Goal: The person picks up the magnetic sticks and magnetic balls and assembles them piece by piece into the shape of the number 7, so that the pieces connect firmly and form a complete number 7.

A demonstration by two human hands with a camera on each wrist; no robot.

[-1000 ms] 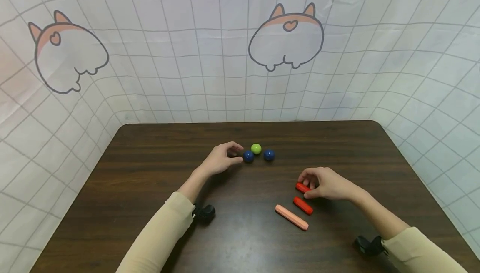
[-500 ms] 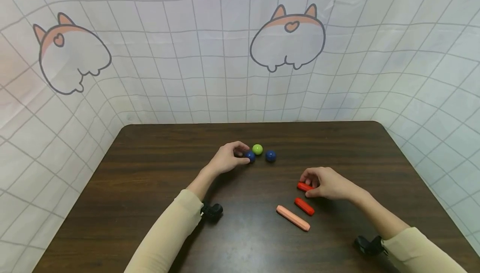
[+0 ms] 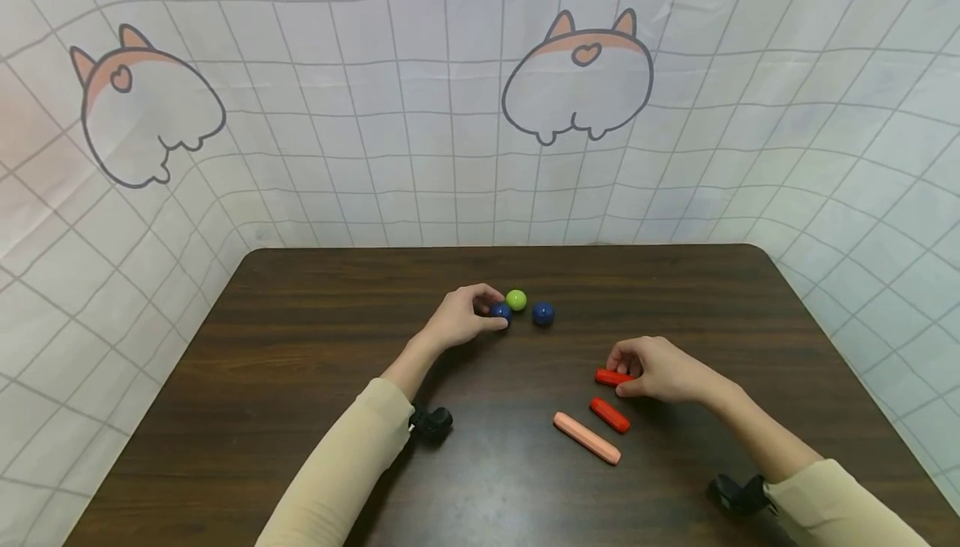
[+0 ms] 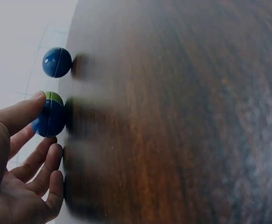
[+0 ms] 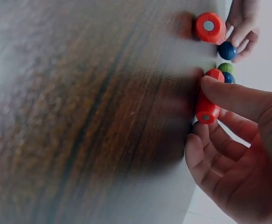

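Note:
In the head view my left hand [image 3: 460, 318] has its thumb and fingers around the left blue ball [image 3: 500, 313], which rests on the table. The left wrist view shows the thumb against this blue ball [image 4: 51, 119] from one side and fingers at the other. A lime green ball [image 3: 516, 300] sits right behind it, and a second blue ball [image 3: 543, 313] stands slightly to the right. My right hand [image 3: 657, 370] pinches a red magnetic rod [image 3: 612, 378] between thumb and fingers; a grey disc shows in the rod's end [image 5: 205, 116].
Nearer on the dark wooden table [image 3: 315, 322] lie another red rod [image 3: 610, 415] and a longer peach rod [image 3: 587, 439], both slanted. A white gridded cloth [image 3: 420, 113] with cartoon drawings surrounds the table's back and sides.
My left hand has moved right, and its thumb and fingers have closed around the left blue ball. The right hand stays at the red rod, which has turned slightly.

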